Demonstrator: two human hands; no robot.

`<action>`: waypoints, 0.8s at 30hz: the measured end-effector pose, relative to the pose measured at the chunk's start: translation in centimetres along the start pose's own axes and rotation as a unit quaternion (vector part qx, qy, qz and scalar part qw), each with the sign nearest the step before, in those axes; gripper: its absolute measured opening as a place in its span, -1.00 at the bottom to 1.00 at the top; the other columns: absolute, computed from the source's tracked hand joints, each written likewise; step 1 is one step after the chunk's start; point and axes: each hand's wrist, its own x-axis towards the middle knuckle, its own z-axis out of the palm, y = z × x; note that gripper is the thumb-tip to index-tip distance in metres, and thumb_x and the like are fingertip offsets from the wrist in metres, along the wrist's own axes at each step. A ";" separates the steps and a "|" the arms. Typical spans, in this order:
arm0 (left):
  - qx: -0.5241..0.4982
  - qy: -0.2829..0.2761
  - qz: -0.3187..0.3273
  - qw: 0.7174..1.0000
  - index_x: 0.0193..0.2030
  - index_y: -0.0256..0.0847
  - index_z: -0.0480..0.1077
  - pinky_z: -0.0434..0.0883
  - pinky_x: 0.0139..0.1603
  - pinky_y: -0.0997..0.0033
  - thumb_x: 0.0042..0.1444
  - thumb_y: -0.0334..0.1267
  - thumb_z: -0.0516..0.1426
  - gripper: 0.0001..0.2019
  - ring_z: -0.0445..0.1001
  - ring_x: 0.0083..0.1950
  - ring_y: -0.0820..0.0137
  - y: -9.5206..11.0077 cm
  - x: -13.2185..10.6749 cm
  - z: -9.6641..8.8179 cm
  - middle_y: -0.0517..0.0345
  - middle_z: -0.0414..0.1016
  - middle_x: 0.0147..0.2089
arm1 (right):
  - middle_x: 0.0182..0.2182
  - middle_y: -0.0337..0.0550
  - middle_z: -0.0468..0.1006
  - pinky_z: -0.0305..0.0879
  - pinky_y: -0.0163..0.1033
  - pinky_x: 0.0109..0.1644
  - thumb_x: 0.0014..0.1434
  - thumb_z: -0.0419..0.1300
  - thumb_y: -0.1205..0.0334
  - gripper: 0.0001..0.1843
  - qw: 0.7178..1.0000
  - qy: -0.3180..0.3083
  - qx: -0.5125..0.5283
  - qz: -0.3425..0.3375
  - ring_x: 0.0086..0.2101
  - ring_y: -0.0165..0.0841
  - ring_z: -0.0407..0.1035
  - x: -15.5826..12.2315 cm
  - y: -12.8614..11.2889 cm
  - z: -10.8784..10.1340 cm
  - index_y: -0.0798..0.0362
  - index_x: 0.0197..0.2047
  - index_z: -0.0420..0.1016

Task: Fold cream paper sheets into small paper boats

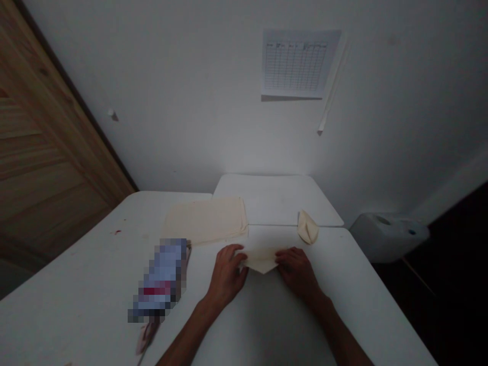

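Note:
A thin cream sheet [262,261], partly folded with a pointed flap toward me, lies between my hands; whether it is cloth, paper or dough I cannot tell. At its left end, my left hand [229,272] pinches the edge between thumb and fingers. My right hand [299,269] grips the opposite end with bent fingers. Beyond the right hand rests a folded cream piece [308,227], pointed at the top with a crease down it. Flat cream sheets [208,219] lie in a stack behind my left hand.
A blurred-out object [162,277] lies left of my left forearm. White tables [278,201] meet at a seam. A printed chart [296,63] hangs on the wall. To the left is a wooden door [49,132]; a pale plastic container [389,236] stands beyond the right edge.

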 end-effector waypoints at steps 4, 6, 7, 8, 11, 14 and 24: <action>0.037 0.000 0.011 0.999 -0.01 -0.19 0.35 0.23 0.19 -0.05 -0.06 -0.48 0.18 -0.59 0.19 0.23 0.05 0.3 0.0 -0.8 -0.12 0.23 0.19 | -0.11 -0.09 0.58 0.23 -0.07 0.04 0.10 0.15 0.43 -0.85 1.000 -0.025 -0.008 0.002 -0.10 -0.25 0.40 -0.4 0.0 0.1 0.04 -0.27 0.49; 0.066 -0.013 0.026 0.997 0.01 -0.19 0.35 0.23 0.17 -0.08 -0.08 -0.50 0.19 -0.54 0.18 0.22 0.01 0.2 -0.1 -1.2 -0.13 0.21 0.22 | -0.09 -0.08 0.57 0.24 -0.06 0.06 0.09 0.14 0.43 -0.82 0.999 -0.036 -0.012 0.000 -0.08 -0.24 0.39 -0.6 -0.1 0.1 0.04 -0.25 0.49; 0.075 -0.021 0.041 0.996 0.00 -0.18 0.37 0.25 0.15 -0.06 -0.06 -0.51 0.18 -0.57 0.21 0.20 0.02 0.2 -0.1 -1.3 -0.12 0.23 0.20 | -0.08 -0.08 0.57 0.24 -0.06 0.06 0.09 0.13 0.43 -0.81 0.999 -0.039 -0.013 -0.002 -0.06 -0.23 0.39 -0.7 -0.1 0.0 0.04 -0.23 0.49; 0.077 -0.032 0.063 0.995 -0.02 -0.17 0.38 0.28 0.13 -0.03 -0.02 -0.52 0.16 -0.61 0.25 0.16 0.05 0.2 -0.2 -1.4 -0.10 0.28 0.17 | -0.07 -0.08 0.56 0.24 -0.05 0.08 0.09 0.13 0.42 -0.80 0.999 -0.042 -0.015 -0.004 -0.05 -0.23 0.38 -0.8 -0.2 0.0 0.04 -0.21 0.49; 0.052 -0.080 0.124 0.988 -0.13 -0.18 0.41 0.35 0.04 0.11 0.11 -0.54 0.06 -0.75 0.36 0.03 0.19 0.1 -0.3 -1.3 -0.02 0.42 0.01 | -0.04 -0.09 0.55 0.23 -0.05 0.12 0.08 0.11 0.44 -0.73 0.998 -0.052 -0.018 -0.008 0.01 -0.23 0.36 -0.9 -0.3 -0.3 0.04 -0.17 0.51; 0.030 -0.136 0.135 0.981 -0.13 -0.20 0.41 0.38 -0.01 0.17 0.15 -0.52 0.04 -0.77 0.39 -0.05 0.23 0.5 -0.4 -1.2 0.01 0.47 -0.09 | 0.01 -0.11 0.52 0.21 -0.04 0.16 0.05 0.10 0.47 -0.66 0.997 -0.068 -0.022 -0.012 0.08 -0.23 0.31 -0.9 -0.4 -0.7 0.03 -0.12 0.53; 0.062 -0.179 0.116 0.975 -0.09 -0.24 0.39 0.34 0.08 0.09 0.12 -0.50 0.05 -0.77 0.33 0.03 0.16 1.7 -0.4 -1.3 -0.04 0.43 -0.04 | -0.04 -0.11 0.55 0.24 -0.08 0.13 0.26 0.11 0.28 -0.79 0.994 -0.061 -0.081 -0.047 -0.01 -0.25 0.36 -0.5 -2.4 0.2 0.01 -0.08 0.52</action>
